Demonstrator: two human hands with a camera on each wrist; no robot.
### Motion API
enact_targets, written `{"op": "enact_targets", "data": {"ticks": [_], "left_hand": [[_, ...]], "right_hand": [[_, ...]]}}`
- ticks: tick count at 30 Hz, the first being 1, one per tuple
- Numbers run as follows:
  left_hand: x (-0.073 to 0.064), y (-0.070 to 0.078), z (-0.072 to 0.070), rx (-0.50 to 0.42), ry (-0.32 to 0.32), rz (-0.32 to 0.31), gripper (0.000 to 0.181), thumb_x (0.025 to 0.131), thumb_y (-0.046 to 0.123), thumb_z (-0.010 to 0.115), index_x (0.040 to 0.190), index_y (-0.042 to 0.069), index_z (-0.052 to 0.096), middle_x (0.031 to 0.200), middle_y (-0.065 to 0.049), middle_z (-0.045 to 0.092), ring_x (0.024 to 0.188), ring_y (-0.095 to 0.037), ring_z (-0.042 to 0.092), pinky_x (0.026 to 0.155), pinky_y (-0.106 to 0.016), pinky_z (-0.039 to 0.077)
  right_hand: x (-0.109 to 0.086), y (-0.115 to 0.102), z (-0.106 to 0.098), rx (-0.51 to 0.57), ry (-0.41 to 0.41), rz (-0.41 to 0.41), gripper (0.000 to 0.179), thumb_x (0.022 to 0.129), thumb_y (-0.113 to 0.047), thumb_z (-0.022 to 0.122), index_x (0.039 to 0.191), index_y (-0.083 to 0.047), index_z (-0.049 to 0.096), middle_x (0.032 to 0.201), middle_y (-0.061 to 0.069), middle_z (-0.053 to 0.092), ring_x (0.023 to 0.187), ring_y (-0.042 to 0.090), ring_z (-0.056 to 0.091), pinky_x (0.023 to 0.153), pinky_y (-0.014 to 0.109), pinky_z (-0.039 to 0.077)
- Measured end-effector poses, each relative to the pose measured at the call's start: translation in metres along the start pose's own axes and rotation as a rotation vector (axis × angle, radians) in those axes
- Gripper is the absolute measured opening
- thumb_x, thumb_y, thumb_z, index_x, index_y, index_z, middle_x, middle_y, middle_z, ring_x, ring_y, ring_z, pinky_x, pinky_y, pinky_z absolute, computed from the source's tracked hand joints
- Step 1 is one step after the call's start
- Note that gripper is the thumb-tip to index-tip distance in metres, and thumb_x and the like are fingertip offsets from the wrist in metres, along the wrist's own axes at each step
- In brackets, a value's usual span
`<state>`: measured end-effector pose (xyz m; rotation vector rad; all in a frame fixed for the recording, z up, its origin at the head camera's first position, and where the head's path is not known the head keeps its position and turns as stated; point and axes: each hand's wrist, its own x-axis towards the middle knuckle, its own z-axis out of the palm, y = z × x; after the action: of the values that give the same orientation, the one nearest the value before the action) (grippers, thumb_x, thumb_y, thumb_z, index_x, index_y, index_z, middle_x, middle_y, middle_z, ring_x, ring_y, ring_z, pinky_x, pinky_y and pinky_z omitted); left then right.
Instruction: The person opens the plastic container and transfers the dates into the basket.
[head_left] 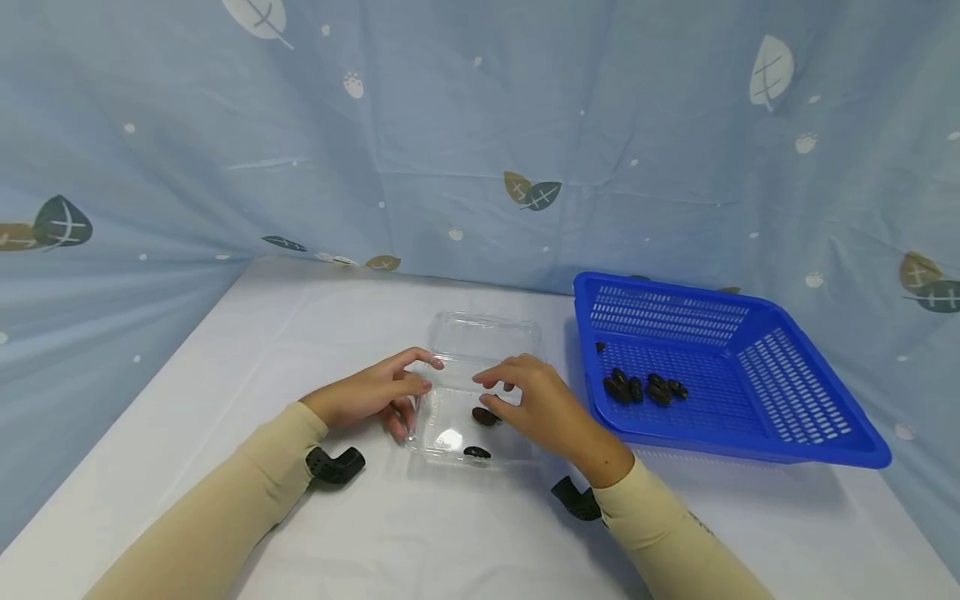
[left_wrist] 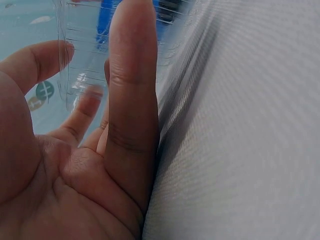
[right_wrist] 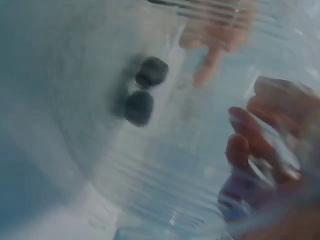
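A clear plastic clamshell box (head_left: 442, 425) stands unlatched on the white table, its lid (head_left: 483, 336) folded back. Inside lie a few dark, glossy oval pieces that look like dates, one date (head_left: 477, 452) by the front wall and another date (head_left: 484, 416) below my right hand. My left hand (head_left: 375, 392) rests against the box's left side, fingers loosely spread; in the left wrist view its fingertips touch the clear wall (left_wrist: 82, 65). Over the box hovers my right hand (head_left: 542, 408), thumb and fingers apart and nothing between them. Two blurred dates (right_wrist: 140, 107) show in the right wrist view.
To the right of the box, a blue perforated plastic basket (head_left: 817, 400) holds several more dates (head_left: 658, 392). A blue leaf-patterned cloth (head_left: 450, 125) hangs behind the table (head_left: 375, 533). Black curved wrist mounts (head_left: 337, 467) sit beneath both sleeves.
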<state>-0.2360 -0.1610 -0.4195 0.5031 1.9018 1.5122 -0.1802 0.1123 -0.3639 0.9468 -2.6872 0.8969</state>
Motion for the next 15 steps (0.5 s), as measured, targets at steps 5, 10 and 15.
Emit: {"op": "enact_targets", "data": {"ticks": [5, 10, 15], "left_hand": [[0.003, -0.001, 0.001, -0.002, -0.012, -0.002, 0.044, 0.105, 0.027, 0.053, 0.146, 0.023, 0.037, 0.098, -0.021, 0.058, 0.065, -0.024, 0.067, 0.063, -0.044, 0.062], [0.003, -0.001, 0.000, 0.020, -0.006, -0.009, 0.043, 0.105, 0.029, 0.052, 0.145, 0.024, 0.037, 0.098, -0.022, 0.058, 0.065, -0.026, 0.067, 0.064, -0.045, 0.062], [0.002, 0.000, -0.001, 0.014, 0.003, -0.008, 0.043, 0.105, 0.026, 0.051, 0.146, 0.023, 0.037, 0.098, -0.021, 0.057, 0.065, -0.026, 0.067, 0.063, -0.046, 0.062]], "right_hand": [[0.001, 0.007, 0.010, 0.020, -0.020, 0.037, 0.022, 0.088, -0.009, 0.076, 0.109, -0.007, 0.076, 0.097, 0.007, 0.076, 0.087, 0.025, 0.065, 0.077, 0.041, 0.057], [0.000, 0.011, 0.016, -0.027, -0.062, 0.076, 0.019, 0.087, -0.012, 0.078, 0.105, -0.010, 0.078, 0.091, 0.000, 0.075, 0.088, 0.020, 0.064, 0.079, 0.035, 0.054], [0.001, 0.015, 0.019, -0.073, -0.089, 0.070, 0.016, 0.084, -0.013, 0.081, 0.099, -0.014, 0.078, 0.086, -0.006, 0.073, 0.087, 0.017, 0.063, 0.082, 0.034, 0.050]]}}
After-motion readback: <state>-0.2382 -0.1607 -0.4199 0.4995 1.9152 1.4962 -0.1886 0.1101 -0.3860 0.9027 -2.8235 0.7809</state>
